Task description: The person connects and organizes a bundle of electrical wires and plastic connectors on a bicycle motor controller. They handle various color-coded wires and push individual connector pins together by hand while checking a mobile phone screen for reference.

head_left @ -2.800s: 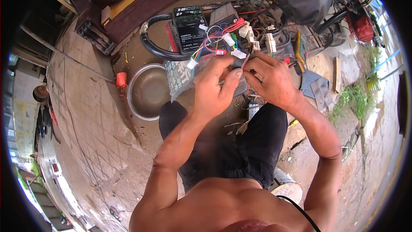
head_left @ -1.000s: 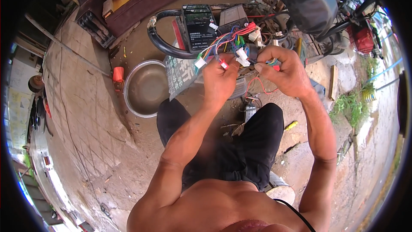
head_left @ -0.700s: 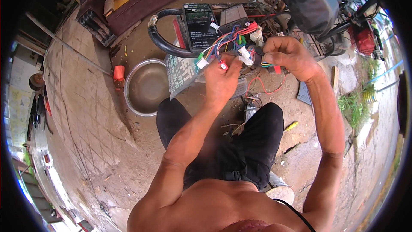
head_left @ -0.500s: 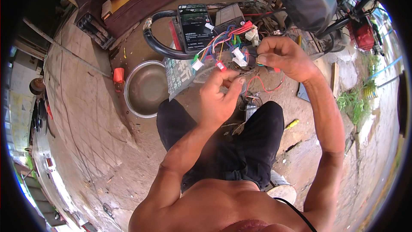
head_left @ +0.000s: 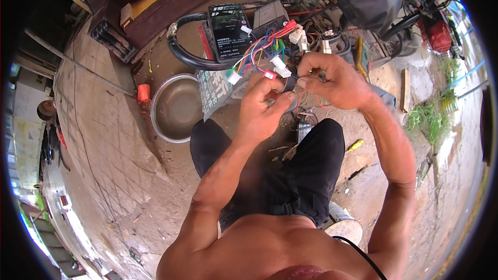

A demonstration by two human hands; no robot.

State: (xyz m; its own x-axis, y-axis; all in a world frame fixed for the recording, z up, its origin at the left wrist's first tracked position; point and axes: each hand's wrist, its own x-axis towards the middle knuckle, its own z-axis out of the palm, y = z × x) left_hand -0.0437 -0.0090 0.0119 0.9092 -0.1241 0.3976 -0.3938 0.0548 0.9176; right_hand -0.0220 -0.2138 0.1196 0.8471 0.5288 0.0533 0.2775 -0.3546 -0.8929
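Note:
Close together over my knees, both hands work at a bundle of coloured wires [head_left: 263, 46] with white and red plug connectors. My left hand [head_left: 262, 109] pinches a short black strip [head_left: 291, 83] between thumb and index finger, beside a red connector [head_left: 270, 74]. My right hand [head_left: 337, 80] is closed too, its thumb and curled index finger at the strip's other end. What lies inside its curled fingers is hidden. A white connector [head_left: 280, 65] sits just above the strip. Below the hands hangs a thin red wire [head_left: 314, 101].
A phone [head_left: 228, 31] lies inside a curved black tube [head_left: 189, 59], next to a grey box [head_left: 271, 18]. A metal basin [head_left: 155, 109] and an orange cup [head_left: 143, 93] stand at left. A yellow-handled tool [head_left: 355, 145] lies right of my knee. A maroon sofa [head_left: 171, 0] is behind.
My right hand has moved left and slightly down, close to my left hand. The black strip now shows between them. The wire bundle and connectors have shifted slightly left.

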